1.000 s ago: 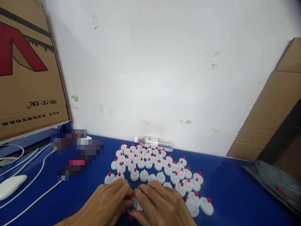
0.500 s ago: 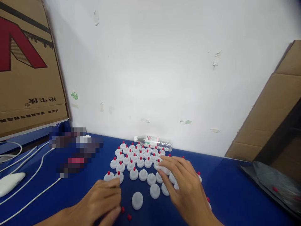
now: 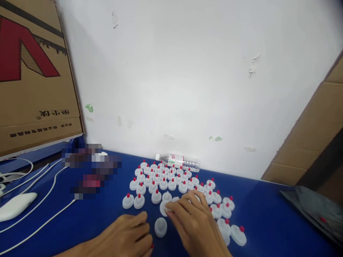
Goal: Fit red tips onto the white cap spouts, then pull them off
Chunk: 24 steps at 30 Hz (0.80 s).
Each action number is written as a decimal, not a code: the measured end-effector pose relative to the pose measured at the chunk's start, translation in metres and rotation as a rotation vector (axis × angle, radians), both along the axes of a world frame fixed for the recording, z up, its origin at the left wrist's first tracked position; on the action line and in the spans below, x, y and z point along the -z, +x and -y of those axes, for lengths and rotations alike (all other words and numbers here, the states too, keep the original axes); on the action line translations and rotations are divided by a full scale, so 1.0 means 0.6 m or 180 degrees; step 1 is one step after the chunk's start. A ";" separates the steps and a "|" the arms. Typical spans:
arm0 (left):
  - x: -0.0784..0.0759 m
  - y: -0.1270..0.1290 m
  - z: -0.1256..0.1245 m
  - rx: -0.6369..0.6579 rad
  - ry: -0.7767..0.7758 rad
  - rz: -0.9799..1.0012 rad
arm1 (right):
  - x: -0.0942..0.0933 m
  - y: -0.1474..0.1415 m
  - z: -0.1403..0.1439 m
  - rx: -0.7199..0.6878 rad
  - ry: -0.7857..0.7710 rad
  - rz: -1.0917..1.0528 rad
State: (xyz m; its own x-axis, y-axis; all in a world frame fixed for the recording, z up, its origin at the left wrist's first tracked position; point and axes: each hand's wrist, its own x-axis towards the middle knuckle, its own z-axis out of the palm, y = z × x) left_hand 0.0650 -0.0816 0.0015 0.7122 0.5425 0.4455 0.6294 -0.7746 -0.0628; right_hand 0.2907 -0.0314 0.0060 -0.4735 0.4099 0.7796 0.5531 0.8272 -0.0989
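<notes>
My right hand [image 3: 197, 219] has its thumb and fingers closed on a white plastic nozzle cap [image 3: 163, 208], which looks tilted. My left hand [image 3: 131, 232] is curled beside it, fingertips pressed together; whatever they hold is hidden. A small red tip [image 3: 152, 246] shows by the left fingers. Between the hands lies a separate white cap [image 3: 160, 227], without a red tip. Beyond them, several white caps with red tips, such as this one [image 3: 156, 196], stand in loose rows. A few caps without red tips, like this one [image 3: 167, 196], are partly behind my right hand.
A clear water bottle [image 3: 178, 162] lies on its side against the wall. White cables and a white device [image 3: 18, 206] are at left, below a large carton [image 3: 40, 96]. A grey plastic bag [image 3: 313, 207] and cardboard [image 3: 311, 132] stand at right on the blue table [image 3: 257, 210].
My right hand has moved left and nearer, off the right-hand caps, and now grips an untipped cap. My left hand has shifted slightly right. The view has turned slightly.
</notes>
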 end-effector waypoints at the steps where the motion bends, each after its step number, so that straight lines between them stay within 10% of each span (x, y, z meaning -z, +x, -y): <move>1: -0.003 0.000 -0.004 -0.0092 -0.0056 0.0045 | 0.007 -0.002 -0.002 0.0004 0.0001 -0.0005; 7: -0.004 0.005 -0.018 -0.0528 -0.0501 0.0140 | 0.025 -0.004 -0.008 0.0203 -0.0119 0.0174; 16: 0.000 -0.001 -0.022 -0.0647 -0.1020 0.0178 | -0.047 0.074 -0.024 0.1552 0.0057 0.0594; 24: 0.000 -0.013 -0.037 -0.0686 -0.0992 0.0767 | -0.009 0.095 -0.034 0.1904 0.0202 0.1263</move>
State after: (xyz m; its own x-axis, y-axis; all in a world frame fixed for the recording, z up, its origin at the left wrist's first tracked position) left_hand 0.0574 -0.0596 0.0016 0.4642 0.8017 0.3766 0.7464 -0.5830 0.3209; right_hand 0.3476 -0.0111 0.0114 -0.4346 0.6471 0.6263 0.8975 0.3688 0.2417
